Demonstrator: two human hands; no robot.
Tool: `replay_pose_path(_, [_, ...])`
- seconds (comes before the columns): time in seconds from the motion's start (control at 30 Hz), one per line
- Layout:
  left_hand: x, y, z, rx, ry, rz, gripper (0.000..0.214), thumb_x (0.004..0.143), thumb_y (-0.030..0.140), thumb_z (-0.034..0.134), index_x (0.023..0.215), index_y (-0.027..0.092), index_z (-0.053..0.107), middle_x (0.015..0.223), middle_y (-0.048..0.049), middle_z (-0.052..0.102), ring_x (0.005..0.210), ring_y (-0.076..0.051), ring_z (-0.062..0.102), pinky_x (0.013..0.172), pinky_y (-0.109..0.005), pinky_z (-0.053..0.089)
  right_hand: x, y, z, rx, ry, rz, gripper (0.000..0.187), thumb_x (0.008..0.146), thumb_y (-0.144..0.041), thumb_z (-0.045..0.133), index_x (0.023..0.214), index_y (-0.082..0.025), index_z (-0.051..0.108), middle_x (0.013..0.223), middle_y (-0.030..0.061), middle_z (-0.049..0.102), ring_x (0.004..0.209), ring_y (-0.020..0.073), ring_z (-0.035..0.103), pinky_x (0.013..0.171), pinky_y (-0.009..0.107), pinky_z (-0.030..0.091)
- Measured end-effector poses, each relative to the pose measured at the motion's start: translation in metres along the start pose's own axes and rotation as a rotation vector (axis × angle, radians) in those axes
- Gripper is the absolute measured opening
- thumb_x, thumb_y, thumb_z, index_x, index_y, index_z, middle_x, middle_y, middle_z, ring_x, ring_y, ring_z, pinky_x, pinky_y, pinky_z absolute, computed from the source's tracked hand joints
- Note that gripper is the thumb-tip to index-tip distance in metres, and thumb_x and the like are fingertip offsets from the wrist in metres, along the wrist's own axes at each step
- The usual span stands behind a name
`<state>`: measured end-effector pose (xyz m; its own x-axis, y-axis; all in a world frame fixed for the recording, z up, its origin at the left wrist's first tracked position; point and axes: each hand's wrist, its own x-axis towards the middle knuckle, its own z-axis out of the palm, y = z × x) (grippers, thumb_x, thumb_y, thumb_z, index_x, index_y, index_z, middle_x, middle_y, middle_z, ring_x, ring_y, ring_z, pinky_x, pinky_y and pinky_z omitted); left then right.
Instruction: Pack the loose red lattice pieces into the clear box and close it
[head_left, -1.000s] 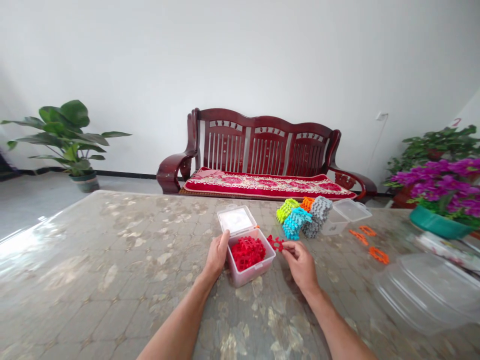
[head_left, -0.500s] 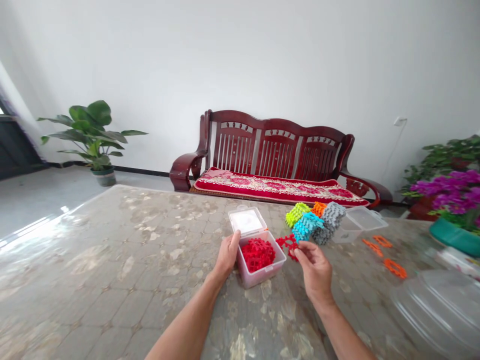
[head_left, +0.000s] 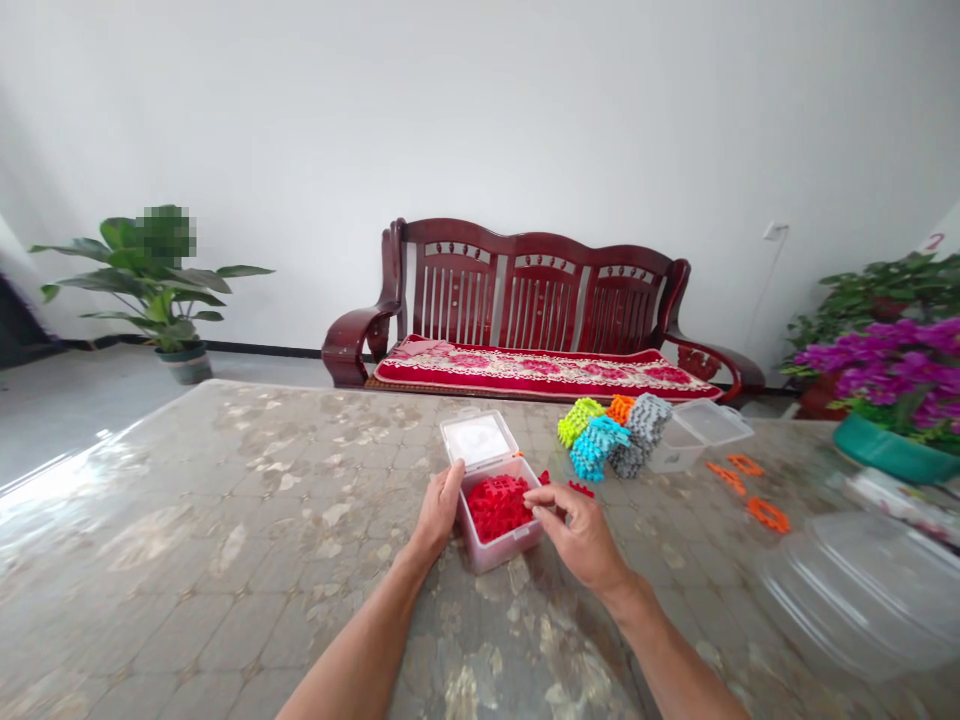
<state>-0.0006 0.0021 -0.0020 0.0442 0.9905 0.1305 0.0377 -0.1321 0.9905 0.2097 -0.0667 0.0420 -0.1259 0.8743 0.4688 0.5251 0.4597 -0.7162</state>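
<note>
A clear plastic box [head_left: 501,557] with its lid [head_left: 477,438] flipped back stands before me, filled with red interlocking building pieces [head_left: 495,518]. My left hand [head_left: 438,508] grips the box's left wall, thumb at the rim. Over the right rim, the fingers of my right hand [head_left: 574,525] are pinched on the edge of a red building piece [head_left: 516,487] at the top of the pile; the fingertips partly hide it. Just right of the box, a few more red pieces [head_left: 581,489] lie on the table, partly hidden behind my right hand.
Bundles of green [head_left: 580,422], blue [head_left: 598,447], orange [head_left: 621,408] and grey pieces [head_left: 648,425] stand behind, beside another clear box [head_left: 675,452]. Loose orange pieces [head_left: 768,515], a large clear container [head_left: 862,590] and a flowerpot [head_left: 892,448] are on the right.
My right hand has moved left from the red pieces on the table to the box's right rim, with a red piece. My left hand still grips the box. The view has shifted slightly right.
</note>
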Motion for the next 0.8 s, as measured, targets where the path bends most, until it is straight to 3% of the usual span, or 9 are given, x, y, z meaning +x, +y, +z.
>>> replay_pose_path(0.13, [-0.001,0.004,0.000,0.008,-0.004,0.016,0.062,0.089,0.061,0.041,0.089,0.009,0.075,0.084,-0.0094,0.077,0.089,-0.030,0.068,0.084,-0.039,0.052,-0.002,-0.008,0.000,-0.123,-0.063,-0.127,0.022,0.093,-0.023,0.054,0.104,-0.025,0.073,0.103,0.0050,0.075,0.098,0.0197,0.066,0.092,0.036,0.050])
replay_pose_path(0.27, [-0.001,0.008,0.000,0.048,0.001,0.017,0.062,0.089,0.060,0.039,0.087,0.009,0.075,0.087,-0.0094,0.077,0.088,-0.029,0.068,0.085,-0.039,0.051,-0.002,-0.020,-0.001,-0.229,-0.189,-0.264,0.020,0.093,-0.025,0.057,0.105,-0.027,0.073,0.103,0.0039,0.074,0.098,0.0198,0.063,0.092,0.036,0.048])
replay_pose_path(0.37, [-0.001,0.008,0.000,0.039,-0.002,0.006,0.063,0.088,0.062,0.040,0.086,0.010,0.075,0.086,-0.0092,0.077,0.088,-0.030,0.068,0.084,-0.039,0.051,-0.001,-0.012,-0.002,-0.166,-0.122,-0.285,0.019,0.094,-0.026,0.056,0.101,-0.027,0.073,0.099,0.0031,0.074,0.097,0.0193,0.064,0.092,0.036,0.048])
replay_pose_path(0.47, [-0.002,0.008,0.000,0.026,0.001,0.003,0.062,0.087,0.063,0.042,0.085,0.010,0.075,0.082,-0.0089,0.077,0.088,-0.030,0.068,0.084,-0.039,0.052,0.001,0.017,-0.009,-0.139,0.113,-0.144,0.023,0.095,-0.028,0.051,0.099,-0.024,0.073,0.099,0.0057,0.073,0.096,0.0203,0.064,0.087,0.035,0.050])
replay_pose_path(0.57, [-0.003,0.009,-0.001,0.034,0.006,-0.005,0.063,0.087,0.063,0.042,0.086,0.010,0.075,0.078,-0.0082,0.076,0.085,-0.030,0.068,0.081,-0.038,0.052,0.001,0.055,-0.021,-0.293,0.295,0.049,0.028,0.091,-0.030,0.050,0.104,-0.019,0.072,0.104,0.0101,0.072,0.100,0.0243,0.063,0.092,0.039,0.048])
replay_pose_path(0.67, [-0.004,0.012,-0.001,0.048,-0.001,-0.004,0.062,0.087,0.062,0.041,0.085,0.010,0.074,0.078,-0.0080,0.076,0.083,-0.029,0.067,0.079,-0.037,0.051,-0.003,0.082,-0.030,-0.500,0.252,0.169,0.036,0.088,-0.034,0.053,0.116,-0.017,0.068,0.114,0.0133,0.067,0.109,0.0283,0.059,0.098,0.043,0.045])
replay_pose_path(0.8, [-0.005,0.018,-0.001,0.046,-0.015,0.009,0.060,0.087,0.060,0.041,0.087,0.011,0.076,0.083,-0.0083,0.077,0.086,-0.029,0.067,0.081,-0.036,0.051,-0.008,0.093,-0.030,-0.700,0.113,0.273,0.040,0.087,-0.039,0.059,0.120,-0.018,0.066,0.117,0.0138,0.064,0.111,0.0304,0.056,0.096,0.042,0.044])
